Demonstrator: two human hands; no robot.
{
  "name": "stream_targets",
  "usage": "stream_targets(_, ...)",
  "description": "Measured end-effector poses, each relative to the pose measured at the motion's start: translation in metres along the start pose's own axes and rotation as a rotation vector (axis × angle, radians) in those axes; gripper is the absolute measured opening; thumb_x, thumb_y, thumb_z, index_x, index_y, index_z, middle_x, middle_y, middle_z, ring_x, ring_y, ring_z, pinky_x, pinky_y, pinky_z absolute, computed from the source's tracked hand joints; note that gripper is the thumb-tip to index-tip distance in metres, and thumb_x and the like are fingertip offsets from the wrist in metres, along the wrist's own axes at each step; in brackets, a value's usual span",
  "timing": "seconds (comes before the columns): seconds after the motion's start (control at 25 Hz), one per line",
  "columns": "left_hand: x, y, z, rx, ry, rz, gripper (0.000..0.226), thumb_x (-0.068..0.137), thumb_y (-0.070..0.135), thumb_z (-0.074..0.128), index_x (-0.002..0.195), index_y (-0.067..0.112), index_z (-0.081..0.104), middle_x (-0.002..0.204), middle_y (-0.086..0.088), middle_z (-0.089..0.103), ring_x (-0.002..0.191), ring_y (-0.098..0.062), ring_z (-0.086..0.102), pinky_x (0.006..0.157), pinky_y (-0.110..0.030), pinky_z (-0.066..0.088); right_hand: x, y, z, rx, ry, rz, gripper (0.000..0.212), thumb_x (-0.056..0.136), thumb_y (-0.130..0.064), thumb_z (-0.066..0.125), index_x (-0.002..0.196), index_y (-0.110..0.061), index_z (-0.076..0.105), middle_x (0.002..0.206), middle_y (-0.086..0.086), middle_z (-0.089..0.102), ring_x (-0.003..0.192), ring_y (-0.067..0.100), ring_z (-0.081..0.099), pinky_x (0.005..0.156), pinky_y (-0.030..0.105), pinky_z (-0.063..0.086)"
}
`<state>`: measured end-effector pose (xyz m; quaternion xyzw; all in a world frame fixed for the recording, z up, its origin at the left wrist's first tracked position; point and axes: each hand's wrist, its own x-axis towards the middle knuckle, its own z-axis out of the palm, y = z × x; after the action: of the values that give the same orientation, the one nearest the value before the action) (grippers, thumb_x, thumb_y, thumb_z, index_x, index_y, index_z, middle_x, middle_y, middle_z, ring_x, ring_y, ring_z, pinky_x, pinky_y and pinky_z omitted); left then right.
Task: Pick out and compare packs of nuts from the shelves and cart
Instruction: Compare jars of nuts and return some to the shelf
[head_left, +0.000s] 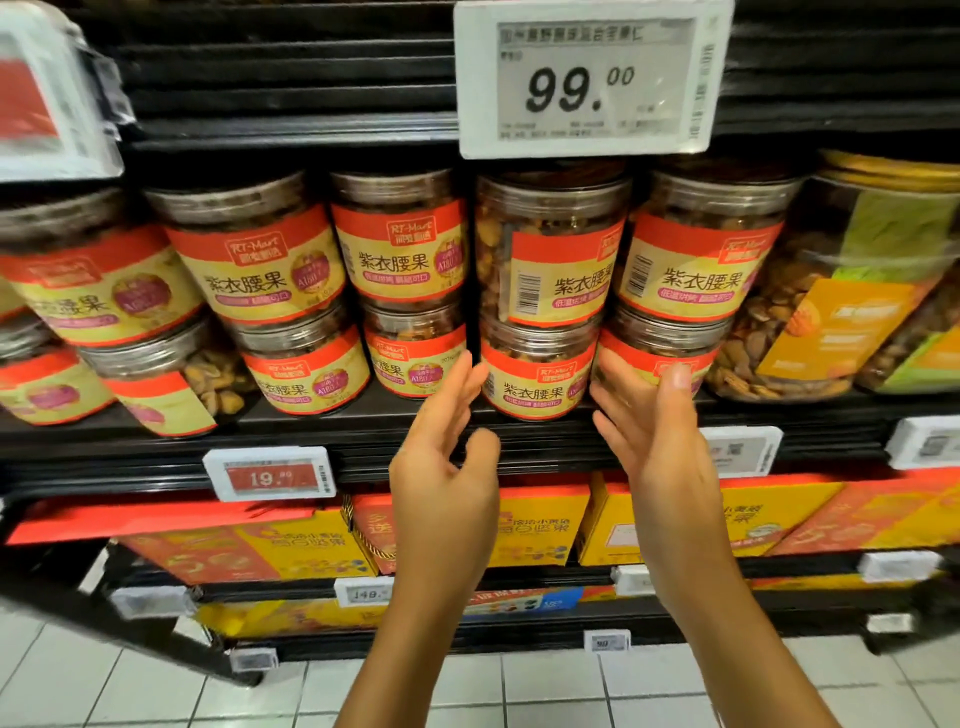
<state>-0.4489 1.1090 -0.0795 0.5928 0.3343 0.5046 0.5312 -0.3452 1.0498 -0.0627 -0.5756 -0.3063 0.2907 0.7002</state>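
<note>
Clear round jars of nuts with red and yellow labels stand two high on a black shelf (363, 415). One lower jar (537, 371) sits between my two hands. My left hand (447, 467) is open, fingers spread, its fingertips at the jar's left side. On the jar's right, my right hand (654, 415) is open too, fingers raised in front of the neighbouring lower jar (657, 358). Neither hand holds anything. Whether the fingertips touch the jars I cannot tell.
A large price tag reading 99.00 (592, 78) hangs above the jars. Bigger jars with green and orange labels (852, 291) stand at the right. Yellow and red gift boxes (540, 525) fill the shelf below. White floor tiles (545, 686) lie underneath. No cart is in view.
</note>
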Motion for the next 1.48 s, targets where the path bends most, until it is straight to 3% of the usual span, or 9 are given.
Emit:
stream_targets(0.2, -0.003, 0.008, -0.008, 0.054, 0.121, -0.024, 0.054, 0.089, -0.008, 0.045, 0.113, 0.040, 0.053, 0.123, 0.007, 0.060, 0.114, 0.004, 0.054, 0.099, -0.015, 0.043, -0.016, 0.000, 0.015, -0.039, -0.070, -0.016, 0.035, 0.086, -0.048, 0.033, 0.103, -0.037, 0.061, 0.110, -0.016, 0.068, 0.109, 0.000, 0.059, 0.100, 0.030, 0.044)
stream_targets(0.32, 0.007, 0.009, -0.029, 0.129, 0.213, -0.036, 0.054, 0.089, -0.004, 0.047, 0.130, 0.032, 0.048, 0.136, 0.006, 0.051, 0.125, -0.001, 0.046, 0.106, -0.024, 0.038, -0.013, -0.003, 0.050, -0.099, -0.292, -0.029, 0.041, 0.090, -0.047, 0.033, 0.128, -0.036, 0.047, 0.135, -0.020, 0.050, 0.124, -0.010, 0.041, 0.109, 0.022, 0.032)
stream_targets(0.52, 0.038, 0.008, -0.033, 0.260, 0.195, -0.057, 0.058, 0.090, 0.006, 0.049, 0.144, 0.018, 0.032, 0.147, 0.004, 0.039, 0.135, -0.008, 0.036, 0.114, -0.036, 0.030, 0.014, 0.006, 0.084, -0.162, -0.218, -0.007, 0.049, 0.099, -0.041, 0.027, 0.143, -0.021, 0.034, 0.148, -0.010, 0.036, 0.130, -0.007, 0.028, 0.113, 0.020, 0.020)
stream_targets(0.68, 0.042, 0.004, -0.034, 0.174, 0.192, -0.047, 0.055, 0.089, 0.003, 0.050, 0.141, 0.016, 0.039, 0.142, 0.004, 0.046, 0.128, -0.006, 0.044, 0.110, -0.033, 0.036, 0.017, 0.011, 0.087, -0.011, -0.188, 0.036, 0.052, 0.098, -0.041, 0.027, 0.141, -0.014, 0.037, 0.148, -0.003, 0.039, 0.136, 0.005, 0.034, 0.117, 0.034, 0.024)
stream_targets(0.84, 0.032, 0.004, -0.040, 0.092, 0.126, -0.002, 0.060, 0.086, -0.003, 0.048, 0.141, 0.019, 0.038, 0.129, 0.019, 0.049, 0.111, 0.014, 0.049, 0.093, -0.011, 0.040, 0.010, 0.002, 0.084, 0.087, -0.235, 0.048, 0.075, 0.077, -0.059, 0.028, 0.141, -0.020, 0.037, 0.140, -0.014, 0.045, 0.128, -0.002, 0.041, 0.111, 0.020, 0.031)
stream_targets(0.96, 0.016, 0.002, -0.047, 0.071, 0.078, 0.005, 0.066, 0.074, 0.008, 0.046, 0.136, 0.030, 0.040, 0.125, 0.026, 0.049, 0.114, 0.018, 0.047, 0.087, -0.001, 0.038, -0.004, -0.001, 0.075, 0.103, -0.255, 0.023, 0.063, 0.080, -0.062, 0.027, 0.134, -0.031, 0.041, 0.139, -0.016, 0.046, 0.127, -0.005, 0.042, 0.110, 0.020, 0.032)
stream_targets(1.08, 0.006, 0.002, -0.055, 0.071, 0.108, 0.010, 0.061, 0.077, 0.010, 0.046, 0.131, 0.037, 0.042, 0.133, 0.015, 0.054, 0.122, 0.008, 0.047, 0.093, -0.004, 0.038, -0.014, 0.002, 0.065, 0.049, -0.254, 0.004, 0.043, 0.086, -0.059, 0.025, 0.120, -0.042, 0.045, 0.135, -0.019, 0.050, 0.124, -0.008, 0.045, 0.108, 0.019, 0.033)
stream_targets(1.28, 0.022, 0.000, -0.043, 0.083, 0.156, -0.003, 0.060, 0.086, 0.004, 0.050, 0.142, 0.020, 0.037, 0.144, 0.004, 0.045, 0.130, -0.002, 0.042, 0.108, -0.024, 0.035, -0.005, 0.006, 0.071, 0.005, -0.252, 0.005, 0.063, 0.087, -0.061, 0.023, 0.137, -0.025, 0.041, 0.138, -0.015, 0.046, 0.129, -0.007, 0.039, 0.108, 0.016, 0.030)
stream_targets(1.48, 0.012, 0.001, -0.041, 0.023, 0.172, -0.003, 0.061, 0.076, 0.008, 0.047, 0.135, 0.024, 0.044, 0.132, 0.012, 0.053, 0.122, 0.005, 0.048, 0.100, -0.012, 0.039, -0.007, 0.009, 0.071, 0.031, -0.222, -0.018, 0.050, 0.086, -0.053, 0.024, 0.126, -0.034, 0.045, 0.138, -0.012, 0.049, 0.129, -0.003, 0.041, 0.112, 0.026, 0.032)
